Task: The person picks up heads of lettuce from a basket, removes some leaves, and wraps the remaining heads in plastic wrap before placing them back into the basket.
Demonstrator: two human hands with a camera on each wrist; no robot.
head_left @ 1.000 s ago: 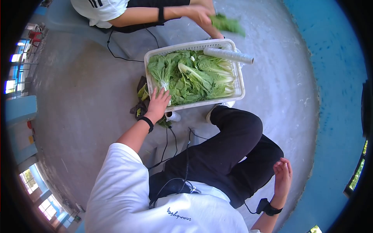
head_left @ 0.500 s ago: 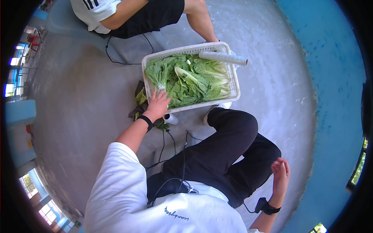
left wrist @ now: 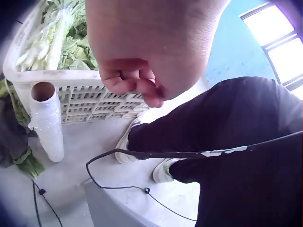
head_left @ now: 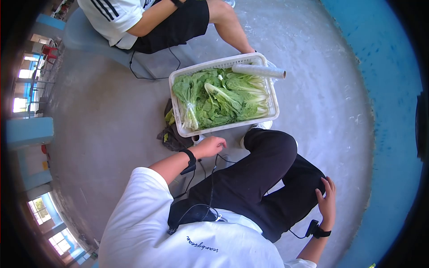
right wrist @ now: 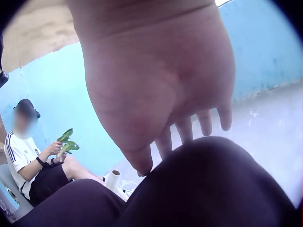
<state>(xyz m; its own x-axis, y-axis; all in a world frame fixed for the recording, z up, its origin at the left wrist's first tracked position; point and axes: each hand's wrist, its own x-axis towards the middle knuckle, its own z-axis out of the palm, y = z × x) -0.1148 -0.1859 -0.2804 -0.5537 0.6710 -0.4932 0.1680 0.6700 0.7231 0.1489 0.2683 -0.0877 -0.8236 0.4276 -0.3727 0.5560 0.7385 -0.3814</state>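
Observation:
A white plastic crate (head_left: 275, 96) holds leafy green vegetables (head_left: 223, 100); a bundle (head_left: 189, 107) with clear wrap round its stalks lies at its left end. My left hand (head_left: 209, 146) hovers just outside the crate's near edge. In the left wrist view this hand (left wrist: 151, 47) has loosely curled fingers and nothing in them. My right hand (head_left: 328, 203) rests at my knee, fingers spread; the right wrist view shows the palm (right wrist: 161, 80) with nothing held. A clear film roll (head_left: 259, 71) lies across the crate's far right corner.
Another roll (left wrist: 47, 123) stands beside the crate's near side, by a dark bag (head_left: 176, 137) with leaves. Black cables (head_left: 215, 167) run near my left hand and lap. Opposite sits a person (right wrist: 26, 156) holding a leafy vegetable (right wrist: 67, 144).
My left hand has left the wrapped bundle and moved back towards me, outside the crate, its fingers now curled. My right hand has shifted onto the knee, fingers spreading. The other person's arm has drawn back.

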